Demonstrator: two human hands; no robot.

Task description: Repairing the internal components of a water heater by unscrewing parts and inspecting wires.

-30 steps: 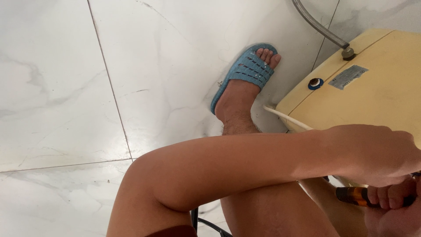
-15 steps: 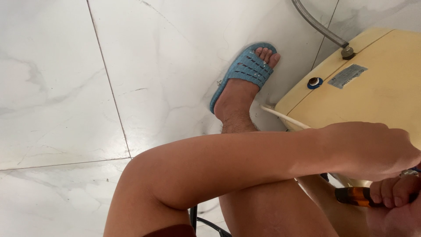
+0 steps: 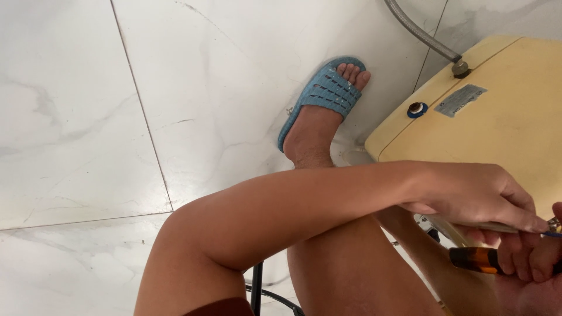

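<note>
The person sits over a pale yellow appliance casing (image 3: 503, 129), and the work sits at the casing's lower right edge, mostly cut off by the picture's border. The left hand (image 3: 474, 193) reaches across the knee to that edge, fingers pressed together and curled down, pinching what looks like a thin grey cable or rod (image 3: 497, 227) just below the casing. The right hand (image 3: 535, 257) is closed around a tool with an amber handle (image 3: 475, 258), likely a screwdriver, held just under the left hand; its tip is out of view. A small metal fitting (image 3: 553, 222) shows between the two hands.

Judging from this, the job is mid-way: both hands are engaged at the casing's edge, while the blue cap (image 3: 417, 109) and the grey hose (image 3: 424, 35) at the casing's top remain attached. How much is left cannot be told.
</note>
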